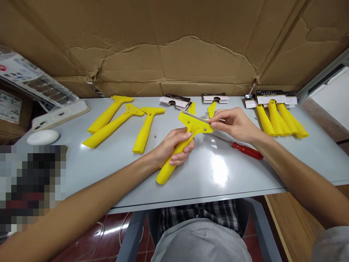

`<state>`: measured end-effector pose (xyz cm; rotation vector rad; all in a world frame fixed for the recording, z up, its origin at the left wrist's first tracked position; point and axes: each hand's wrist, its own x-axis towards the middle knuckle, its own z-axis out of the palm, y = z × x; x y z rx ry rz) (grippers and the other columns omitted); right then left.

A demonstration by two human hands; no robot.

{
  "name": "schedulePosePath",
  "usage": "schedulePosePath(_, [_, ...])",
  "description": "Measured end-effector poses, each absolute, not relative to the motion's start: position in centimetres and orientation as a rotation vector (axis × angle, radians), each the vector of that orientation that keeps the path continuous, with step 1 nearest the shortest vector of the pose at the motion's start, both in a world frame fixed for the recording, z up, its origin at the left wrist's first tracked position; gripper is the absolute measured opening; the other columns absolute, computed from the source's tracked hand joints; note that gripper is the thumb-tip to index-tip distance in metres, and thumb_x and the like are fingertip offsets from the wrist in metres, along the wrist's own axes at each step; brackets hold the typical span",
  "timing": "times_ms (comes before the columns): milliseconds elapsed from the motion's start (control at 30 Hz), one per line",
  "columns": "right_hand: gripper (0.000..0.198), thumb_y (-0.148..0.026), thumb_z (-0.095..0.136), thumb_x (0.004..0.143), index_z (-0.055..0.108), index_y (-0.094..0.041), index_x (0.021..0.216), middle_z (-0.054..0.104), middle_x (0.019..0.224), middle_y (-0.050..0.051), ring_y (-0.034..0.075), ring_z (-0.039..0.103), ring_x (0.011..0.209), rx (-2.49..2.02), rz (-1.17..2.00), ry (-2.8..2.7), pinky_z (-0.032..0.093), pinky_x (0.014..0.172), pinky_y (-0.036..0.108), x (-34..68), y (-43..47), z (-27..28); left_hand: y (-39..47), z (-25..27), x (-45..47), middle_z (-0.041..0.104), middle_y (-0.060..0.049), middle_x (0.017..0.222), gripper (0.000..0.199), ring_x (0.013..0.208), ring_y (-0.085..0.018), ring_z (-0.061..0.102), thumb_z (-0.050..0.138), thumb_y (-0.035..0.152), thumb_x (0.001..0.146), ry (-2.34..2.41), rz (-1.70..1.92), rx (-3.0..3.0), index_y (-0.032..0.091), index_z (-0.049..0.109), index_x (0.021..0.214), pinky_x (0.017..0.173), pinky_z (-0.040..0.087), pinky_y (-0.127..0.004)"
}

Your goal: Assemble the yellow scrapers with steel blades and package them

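My left hand (177, 147) is wrapped round the handle of a yellow scraper (166, 171), which is tilted with its wide head up and to the right. A thin metal strip (197, 117) runs along the head's top edge, and two small screws show on its face. My right hand (234, 123) pinches the right end of the head, thumb and forefinger at the strip; exactly what lies between the fingertips is partly hidden. Below my right wrist lies a screwdriver (247, 150) with a red handle, its shaft pointing left toward the scraper head.
Several yellow scraper handles (148, 131) lie at the left. Carded scrapers (275, 118) are grouped at the right, and more black-and-white cards (174, 101) lie behind my hands. A white mouse (43, 137) and a power strip (61, 114) are far left. Cardboard (177, 65) walls the back.
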<state>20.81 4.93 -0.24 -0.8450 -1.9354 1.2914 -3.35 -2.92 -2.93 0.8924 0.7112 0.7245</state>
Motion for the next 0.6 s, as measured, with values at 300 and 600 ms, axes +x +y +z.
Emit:
schedulePosePath(300, [0.037, -0.05, 0.085, 0.077, 0.084, -0.021, 0.101, 0.077, 0.103, 0.008, 0.018, 0.068, 0.092, -0.846, 1.331, -1.898, 0.055, 0.085, 0.034, 20.63, 4.6, -0.37, -2.91, -3.11, -3.53, 0.031, 0.008, 0.039, 0.048, 0.026, -0.005, 0.021, 0.067, 0.053, 0.091, 0.708, 0.732, 0.905, 0.018, 0.054, 0.061, 0.025, 0.023, -0.016])
schedulePosePath(600, [0.04, -0.052, 0.084, 0.077, 0.083, -0.019, 0.1, 0.073, 0.087, 0.006, 0.014, 0.064, 0.082, -0.907, 1.408, -1.728, 0.053, 0.078, 0.03, 19.94, 4.36, -1.02, -2.74, -2.8, -3.4, 0.031, 0.007, 0.038, 0.05, 0.025, -0.005, 0.021, 0.069, 0.056, 0.087, 0.711, 0.74, 0.908, 0.018, 0.053, 0.059, 0.025, 0.022, -0.016])
